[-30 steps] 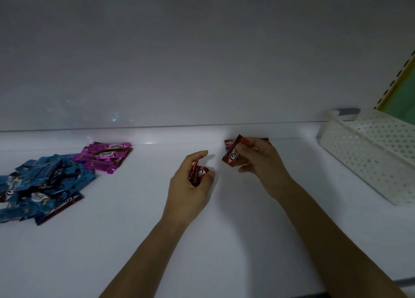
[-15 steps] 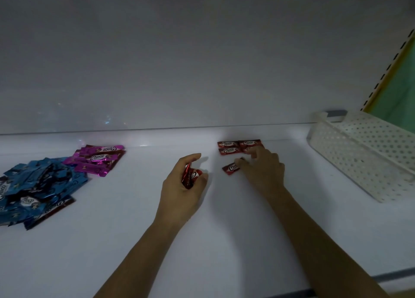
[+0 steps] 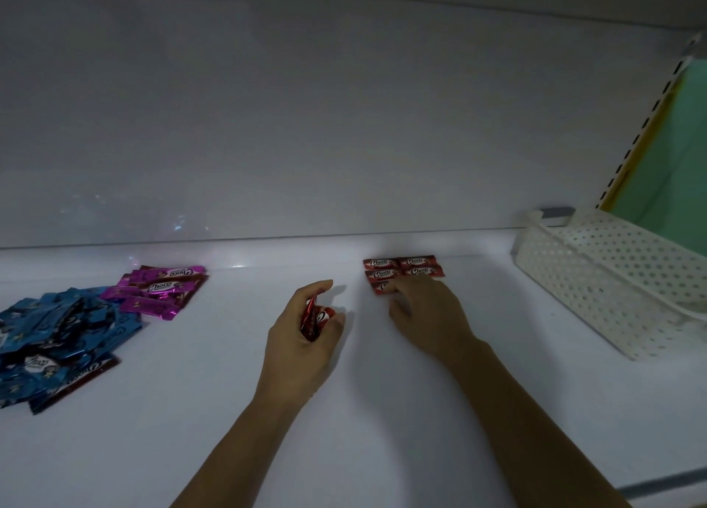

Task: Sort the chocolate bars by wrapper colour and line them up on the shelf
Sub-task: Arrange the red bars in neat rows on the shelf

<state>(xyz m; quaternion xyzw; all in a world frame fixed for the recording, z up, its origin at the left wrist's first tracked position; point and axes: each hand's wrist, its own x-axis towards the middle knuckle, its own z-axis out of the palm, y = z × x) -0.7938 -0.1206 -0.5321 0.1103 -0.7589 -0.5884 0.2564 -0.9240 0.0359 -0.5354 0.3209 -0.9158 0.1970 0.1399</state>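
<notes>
The left hand (image 3: 300, 341) grips several red bars (image 3: 313, 318). The right hand (image 3: 426, 312) touches another red bar (image 3: 379, 288), just beside four lined-up bars (image 3: 404, 268).

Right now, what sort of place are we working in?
Likely a shop shelf bay: a white shelf with a plain back panel, a slotted upright at the right edge, and a perforated white basket beside colour-sorted chocolate bars.

This is looking like a shop. A wide white shelf (image 3: 382, 423) is running under a plain white back panel (image 3: 306, 125), and a slotted upright (image 3: 644, 125) with a yellow edge is rising at the right end, as on retail racking. Many identical "Choco" bars are lying in stock-like groups: blue bars (image 3: 65, 331), pink bars (image 3: 164, 289) and red bars (image 3: 382, 274) in a neat block. A white perforated basket (image 3: 597, 278) is sitting at the shelf's right.
</notes>
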